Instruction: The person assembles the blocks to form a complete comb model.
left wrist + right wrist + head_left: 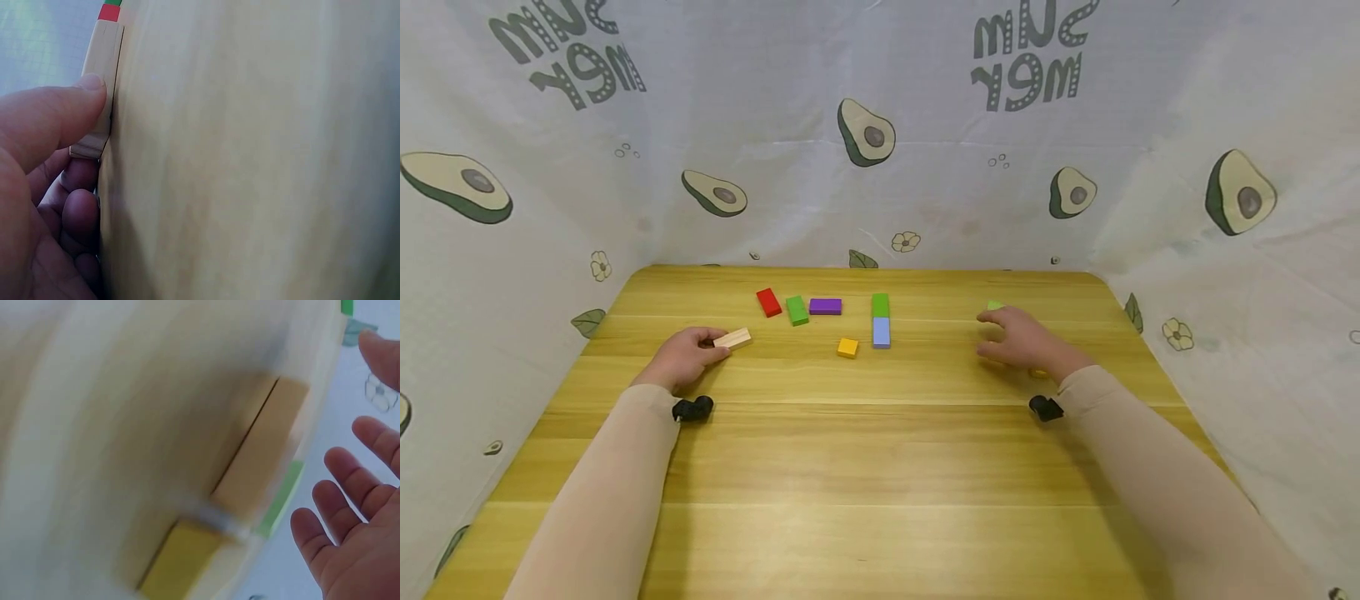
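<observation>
My left hand (681, 358) pinches a plain wooden block (733, 339) at the left of the table. In the left wrist view the thumb lies on the near part of this block (100, 56), and fingertips are at its end. Toward the table's right my right hand (1022, 340) holds nothing, its fingers spread apart in the right wrist view. Near it there are a tan block (262, 437), a yellow block (178, 559) and a light green block (281, 500). From the head camera, the right hand hides most of these blocks.
Red (768, 302), green (797, 311) and purple (825, 307) blocks lie near the table's back, left of centre. A brighter green block (880, 305) adjoins a light blue block (881, 333). An orange-yellow block (847, 348) lies left of them. Printed cloth (790, 192) hangs behind the table.
</observation>
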`<action>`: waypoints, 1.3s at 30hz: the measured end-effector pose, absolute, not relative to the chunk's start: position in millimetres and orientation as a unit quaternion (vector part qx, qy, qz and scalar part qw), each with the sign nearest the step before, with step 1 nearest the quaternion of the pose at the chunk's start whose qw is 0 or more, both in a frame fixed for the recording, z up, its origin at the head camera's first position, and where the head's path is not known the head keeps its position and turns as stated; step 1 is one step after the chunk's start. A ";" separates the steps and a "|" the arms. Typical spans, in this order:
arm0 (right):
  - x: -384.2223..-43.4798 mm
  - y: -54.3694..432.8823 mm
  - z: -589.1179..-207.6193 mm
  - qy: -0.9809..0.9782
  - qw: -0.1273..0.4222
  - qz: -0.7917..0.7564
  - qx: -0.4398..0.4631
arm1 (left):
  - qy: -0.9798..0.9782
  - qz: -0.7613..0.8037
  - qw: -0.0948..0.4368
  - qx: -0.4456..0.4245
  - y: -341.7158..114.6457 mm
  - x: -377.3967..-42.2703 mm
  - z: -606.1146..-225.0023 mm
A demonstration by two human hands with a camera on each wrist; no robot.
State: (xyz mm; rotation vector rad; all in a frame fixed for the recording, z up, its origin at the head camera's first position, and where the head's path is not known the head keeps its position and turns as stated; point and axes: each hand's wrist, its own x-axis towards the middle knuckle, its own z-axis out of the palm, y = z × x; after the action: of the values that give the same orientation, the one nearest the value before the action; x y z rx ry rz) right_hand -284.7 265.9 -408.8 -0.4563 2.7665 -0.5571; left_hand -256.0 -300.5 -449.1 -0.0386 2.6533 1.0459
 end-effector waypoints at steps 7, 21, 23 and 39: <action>-275.7 299.6 -416.7 0.959 0.137 -0.195 -0.154 | 0.921 0.360 0.147 -0.012 -299.2 -254.2 -446.9; -269.2 322.7 -426.0 0.958 0.137 -0.197 -0.160 | 0.920 0.363 0.148 -0.024 -296.5 -251.6 -445.3; -268.8 326.1 -428.0 0.957 0.135 -0.203 -0.157 | 0.920 0.363 0.148 -0.024 -295.7 -251.4 -444.7; -260.8 357.7 -433.2 0.946 0.154 -0.256 -0.126 | 0.923 0.357 0.140 -0.024 -294.7 -251.2 -444.8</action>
State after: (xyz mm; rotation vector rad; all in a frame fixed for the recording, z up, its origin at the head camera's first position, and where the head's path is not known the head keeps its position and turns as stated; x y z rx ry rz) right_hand -260.8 357.7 -433.2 -0.3620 2.7120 -0.7349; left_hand -251.2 -294.7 -444.8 -0.0702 2.6665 1.0319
